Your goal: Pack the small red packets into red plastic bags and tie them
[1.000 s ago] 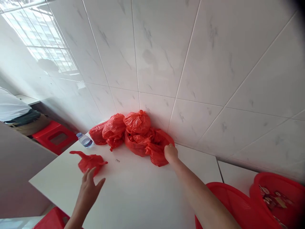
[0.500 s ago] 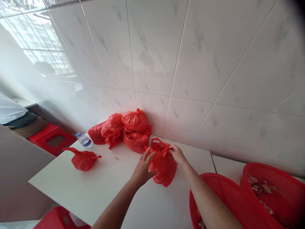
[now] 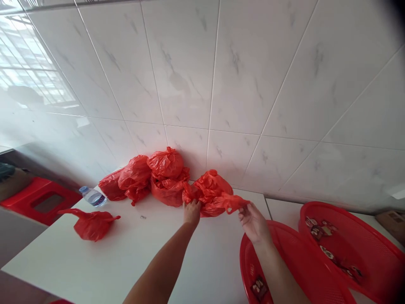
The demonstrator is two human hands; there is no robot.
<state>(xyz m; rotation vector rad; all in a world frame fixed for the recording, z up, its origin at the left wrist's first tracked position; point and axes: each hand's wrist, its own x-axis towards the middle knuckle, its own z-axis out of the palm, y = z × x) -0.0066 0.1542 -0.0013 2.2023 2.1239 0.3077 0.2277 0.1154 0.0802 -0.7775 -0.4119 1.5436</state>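
Note:
A filled red plastic bag (image 3: 215, 185) lies on the white table (image 3: 133, 257) close to the tiled wall, its mouth turned toward me. My left hand (image 3: 191, 212) is closed on the bag's left side, gripping a bunched part of the plastic. Out to the right, my right hand (image 3: 253, 219) pinches a handle of the same bag and stretches it sideways. What the bag contains is hidden. Left of it, against the wall, several more full red bags (image 3: 169, 185) are heaped, one tied and resting on another.
A smaller red bag (image 3: 95, 226) and a water bottle (image 3: 92, 196) are at the table's left. Two large red basins (image 3: 284, 236) with a few small packets stand at the right. A cardboard box (image 3: 390, 223) is beyond them. A red stool (image 3: 44, 200) is at far left.
The bag has tipped over and been pushed back toward the wall. My left hand has closed on it, and my right hand has drawn a handle out to the right. The view has swung right.

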